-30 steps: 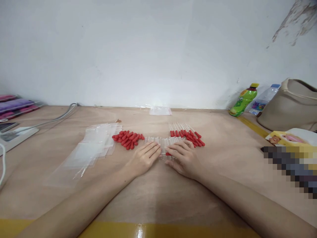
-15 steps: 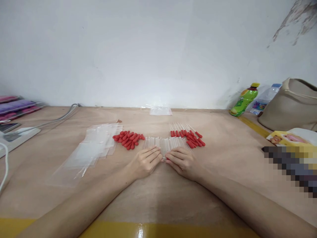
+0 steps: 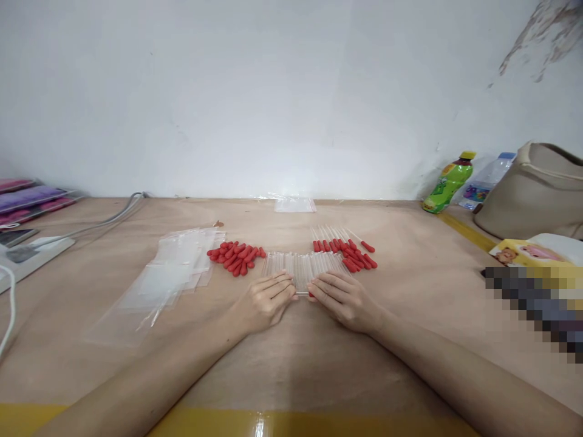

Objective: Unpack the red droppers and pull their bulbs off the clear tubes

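Between my hands runs a short stretch of clear glass dropper tube (image 3: 302,294), lying crosswise. My left hand (image 3: 268,301) is closed around its left end, mostly hiding it. My right hand (image 3: 342,300) pinches a red rubber bulb (image 3: 311,295) at the tube's right end; only a bit of red shows past the fingertips. Just beyond both hands lies a row of clear glass tubes (image 3: 300,263), side by side. A heap of loose red bulbs (image 3: 234,256) is left of the row. To its upper right are several droppers (image 3: 334,245) with red bulbs fitted and thin tips pointing away.
Clear plastic bags (image 3: 170,276) lie overlapping on the left, with another bag (image 3: 295,205) by the wall. A power strip (image 3: 40,249) with cables is far left. On the right stand a green bottle (image 3: 450,185), a clear bottle (image 3: 487,182), a beige bag (image 3: 532,194) and a yellow packet (image 3: 532,252).
My hands have moved slightly apart, the right one shifting right, so more of the clear tube shows between them. The bulbs, tube row and droppers stay where they were.
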`<state>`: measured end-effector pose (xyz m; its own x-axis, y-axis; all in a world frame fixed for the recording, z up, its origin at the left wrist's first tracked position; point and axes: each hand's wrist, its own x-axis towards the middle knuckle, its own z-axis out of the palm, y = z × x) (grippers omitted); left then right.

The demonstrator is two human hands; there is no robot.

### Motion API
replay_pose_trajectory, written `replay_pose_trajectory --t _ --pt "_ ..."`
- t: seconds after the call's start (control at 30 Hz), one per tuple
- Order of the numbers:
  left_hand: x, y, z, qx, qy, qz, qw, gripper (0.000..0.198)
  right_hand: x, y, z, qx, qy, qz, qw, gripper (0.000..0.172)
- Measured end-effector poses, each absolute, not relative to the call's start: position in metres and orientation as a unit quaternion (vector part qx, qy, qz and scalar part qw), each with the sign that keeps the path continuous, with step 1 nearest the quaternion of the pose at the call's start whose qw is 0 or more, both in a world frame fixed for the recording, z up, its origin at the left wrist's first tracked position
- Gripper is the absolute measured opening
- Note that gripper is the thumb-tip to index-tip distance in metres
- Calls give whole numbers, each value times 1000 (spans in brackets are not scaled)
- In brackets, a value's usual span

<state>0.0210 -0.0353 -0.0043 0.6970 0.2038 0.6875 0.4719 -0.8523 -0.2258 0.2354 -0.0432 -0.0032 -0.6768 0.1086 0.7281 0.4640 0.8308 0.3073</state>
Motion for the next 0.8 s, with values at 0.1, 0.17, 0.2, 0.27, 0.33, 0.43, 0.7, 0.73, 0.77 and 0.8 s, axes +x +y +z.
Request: replay_pose_trajectory --t 0.1,0.17,0.2,0.27,0.33,0.43,0.7,0.73,0.77,0.8 --pt "17 -35 -5 -899 -180 -341 206 13 241 -45 1 -150 -885 -247 366 25" --pt "8 -33 -3 -888 -192 -361 212 13 250 -43 1 -161 -876 -241 386 24" --pt "3 -31 -2 -877 -214 -373 217 13 256 -40 1 -182 -866 -233 404 22" --pt "-9 -26 1 -844 -290 -389 227 14 268 -34 -2 -258 -828 -215 448 19" --pt "-17 -21 2 -809 -380 -384 232 19 280 -26 -5 -339 -776 -205 491 20" --pt "-20 -14 0 -790 -449 -351 227 32 294 -15 -10 -407 -733 -147 525 21" --pt "-14 -9 -4 -794 -404 -370 262 25 335 12 -17 -587 -609 3 534 33" --pt "-14 -9 -4 -795 -406 -364 266 23 339 15 -19 -604 -590 37 535 36" --pt "-14 -9 -4 -796 -406 -359 269 21 342 18 -21 -618 -570 64 537 38" --pt "-14 -9 -4 -797 -405 -358 269 20 345 19 -22 -628 -554 82 540 39"
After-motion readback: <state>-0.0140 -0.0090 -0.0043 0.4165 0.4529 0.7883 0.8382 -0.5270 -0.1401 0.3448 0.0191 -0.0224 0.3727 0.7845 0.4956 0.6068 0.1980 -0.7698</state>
